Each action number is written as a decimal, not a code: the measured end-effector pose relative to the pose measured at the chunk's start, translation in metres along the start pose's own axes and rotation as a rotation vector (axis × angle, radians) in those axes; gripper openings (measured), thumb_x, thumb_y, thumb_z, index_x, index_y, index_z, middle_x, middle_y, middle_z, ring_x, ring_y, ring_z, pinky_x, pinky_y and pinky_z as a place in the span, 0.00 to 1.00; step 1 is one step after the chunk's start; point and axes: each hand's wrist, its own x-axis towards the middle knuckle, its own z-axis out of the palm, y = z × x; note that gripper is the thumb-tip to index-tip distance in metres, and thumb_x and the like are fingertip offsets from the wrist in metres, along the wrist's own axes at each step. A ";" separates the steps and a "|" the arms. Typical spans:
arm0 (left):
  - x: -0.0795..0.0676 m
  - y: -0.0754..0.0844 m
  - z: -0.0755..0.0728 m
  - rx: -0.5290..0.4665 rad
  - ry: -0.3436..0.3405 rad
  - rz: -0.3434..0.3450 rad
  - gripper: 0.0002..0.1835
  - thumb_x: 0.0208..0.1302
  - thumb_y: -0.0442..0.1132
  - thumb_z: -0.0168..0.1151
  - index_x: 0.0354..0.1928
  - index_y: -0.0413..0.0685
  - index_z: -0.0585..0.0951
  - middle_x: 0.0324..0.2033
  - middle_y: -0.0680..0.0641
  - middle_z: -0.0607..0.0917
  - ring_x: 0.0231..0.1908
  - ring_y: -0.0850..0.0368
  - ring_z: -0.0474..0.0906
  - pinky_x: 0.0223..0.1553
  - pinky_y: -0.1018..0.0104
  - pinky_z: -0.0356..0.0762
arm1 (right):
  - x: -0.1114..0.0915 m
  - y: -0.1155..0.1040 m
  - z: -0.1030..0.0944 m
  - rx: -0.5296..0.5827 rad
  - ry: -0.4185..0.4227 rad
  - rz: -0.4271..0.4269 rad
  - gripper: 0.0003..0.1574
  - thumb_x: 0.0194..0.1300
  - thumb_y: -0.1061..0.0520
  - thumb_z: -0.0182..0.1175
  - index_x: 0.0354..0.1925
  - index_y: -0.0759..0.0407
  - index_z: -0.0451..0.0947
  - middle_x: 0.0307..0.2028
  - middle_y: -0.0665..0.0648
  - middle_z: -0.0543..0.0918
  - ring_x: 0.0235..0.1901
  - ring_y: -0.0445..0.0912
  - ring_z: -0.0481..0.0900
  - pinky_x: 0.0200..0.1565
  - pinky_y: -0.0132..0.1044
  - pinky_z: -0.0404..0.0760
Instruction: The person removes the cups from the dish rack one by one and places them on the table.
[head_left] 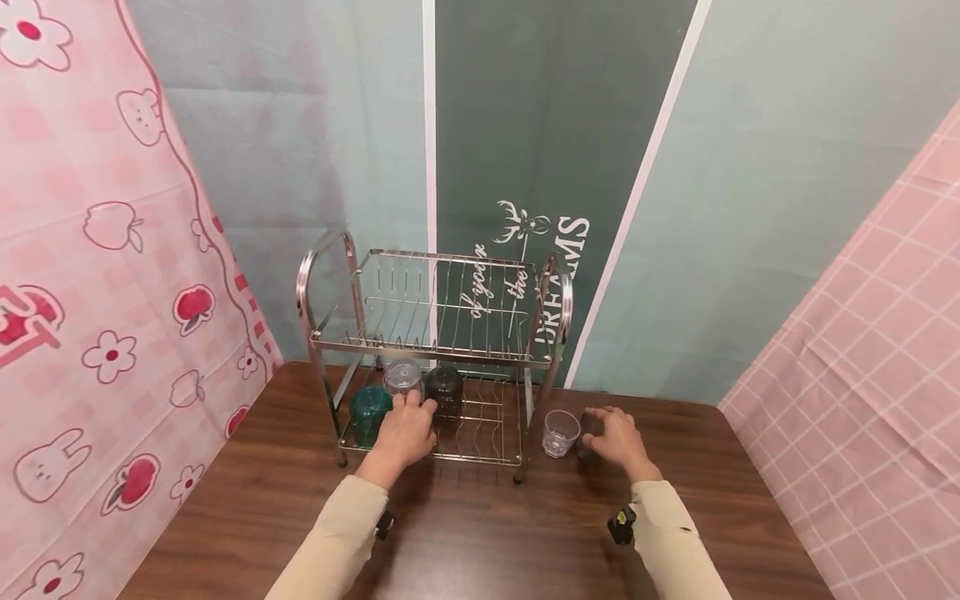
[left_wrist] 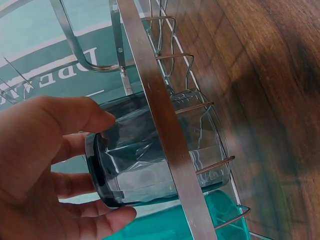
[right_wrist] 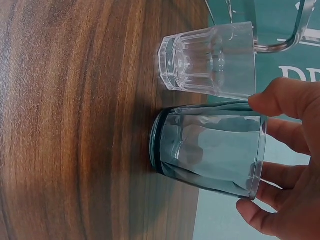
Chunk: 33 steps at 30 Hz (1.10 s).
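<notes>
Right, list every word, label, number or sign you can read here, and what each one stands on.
"DREAMS": dark green backdrop panel, partly behind the rack.
"the": same panel, in script, seen through the rack.
"of your": same panel, in script, seen through the rack.
Red marks on the pink cloth: cut off by the left edge, unreadable.
Glasses: no readable text.

Homelike: dish rack [head_left: 432, 352], patterned cloth [head_left: 112, 275]

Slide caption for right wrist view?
Right grip at the rim of a tinted glass, beside a clear glass on a wood-grain table.
</notes>
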 end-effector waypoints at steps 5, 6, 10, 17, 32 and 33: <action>0.001 -0.002 0.001 0.006 -0.008 0.004 0.18 0.48 0.37 0.67 0.43 0.40 0.78 0.34 0.38 0.70 0.35 0.42 0.67 0.21 0.54 0.73 | 0.002 0.000 0.002 -0.007 0.003 -0.012 0.31 0.48 0.59 0.66 0.53 0.66 0.76 0.55 0.77 0.67 0.53 0.73 0.62 0.43 0.67 0.67; 0.002 -0.002 0.001 0.008 -0.006 0.005 0.19 0.48 0.37 0.67 0.43 0.40 0.78 0.34 0.38 0.70 0.35 0.42 0.67 0.21 0.54 0.73 | 0.002 0.001 0.002 -0.004 0.004 -0.008 0.31 0.49 0.59 0.66 0.53 0.66 0.75 0.55 0.77 0.67 0.53 0.73 0.62 0.43 0.66 0.67; 0.003 -0.003 -0.001 0.005 -0.003 0.005 0.17 0.46 0.37 0.67 0.41 0.40 0.78 0.33 0.39 0.69 0.35 0.42 0.66 0.21 0.54 0.73 | 0.002 0.001 0.002 -0.011 -0.015 -0.014 0.32 0.49 0.59 0.66 0.54 0.67 0.75 0.56 0.77 0.66 0.54 0.73 0.61 0.45 0.65 0.67; 0.004 0.000 -0.016 -0.009 0.057 0.044 0.17 0.45 0.37 0.67 0.41 0.41 0.80 0.33 0.39 0.70 0.36 0.41 0.67 0.20 0.56 0.73 | -0.002 -0.008 -0.010 -0.068 -0.058 -0.057 0.32 0.52 0.56 0.66 0.55 0.67 0.73 0.55 0.79 0.66 0.54 0.75 0.61 0.46 0.65 0.67; -0.004 0.006 -0.029 -0.104 0.088 0.039 0.18 0.49 0.37 0.65 0.44 0.41 0.80 0.38 0.39 0.71 0.40 0.42 0.67 0.27 0.58 0.73 | -0.029 -0.034 -0.026 -0.121 -0.087 -0.034 0.35 0.51 0.53 0.68 0.55 0.69 0.73 0.53 0.79 0.68 0.51 0.74 0.65 0.42 0.65 0.69; -0.005 0.007 -0.030 -0.114 0.097 0.043 0.18 0.50 0.38 0.65 0.45 0.41 0.80 0.38 0.39 0.70 0.39 0.43 0.66 0.27 0.58 0.73 | -0.032 -0.035 -0.026 -0.121 -0.084 -0.031 0.35 0.51 0.53 0.68 0.55 0.69 0.73 0.53 0.79 0.68 0.51 0.74 0.64 0.42 0.65 0.69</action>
